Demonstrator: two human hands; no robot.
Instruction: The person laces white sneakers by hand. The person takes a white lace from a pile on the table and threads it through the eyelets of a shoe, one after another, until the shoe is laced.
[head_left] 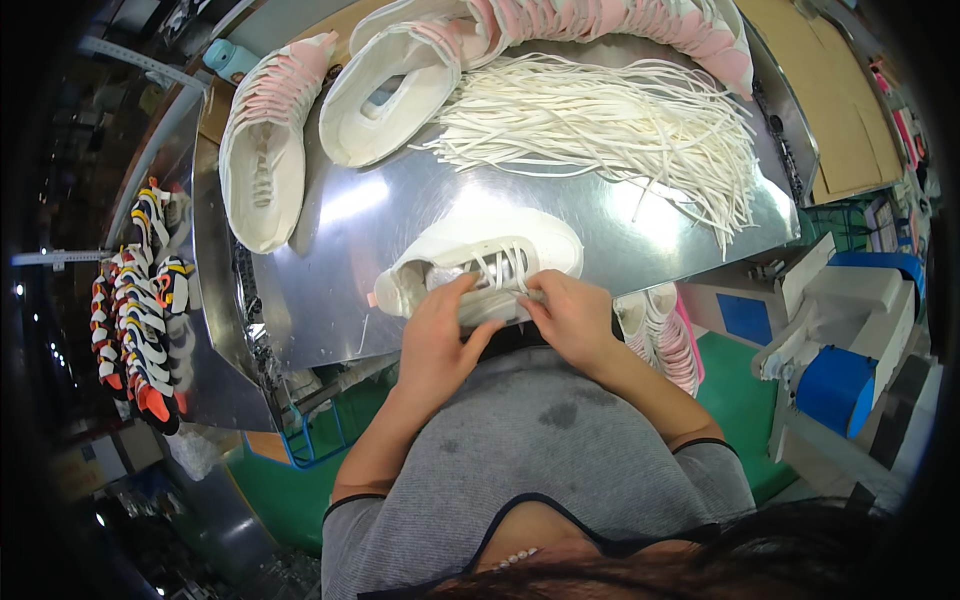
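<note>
The right hand (572,315) has a pinching grip at the near laced edge of the white shoe (500,228) (on lace or upper, I cannot tell); the left hand (435,330) touches it, thumb and forefinger spread. The shoe sits at the metal counter (335,290)'s near edge, before piled white laces (600,120) and pink-and-white shoes (270,170), above a green floor (745,400). Both forearms (395,425) converge.

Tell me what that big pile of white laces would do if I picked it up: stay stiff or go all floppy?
The white laces would probably flop, since they already lie in loose curves. Each looks thin, so one is likely light. Strands cross over each other, so a few might snag and drag along.
</note>
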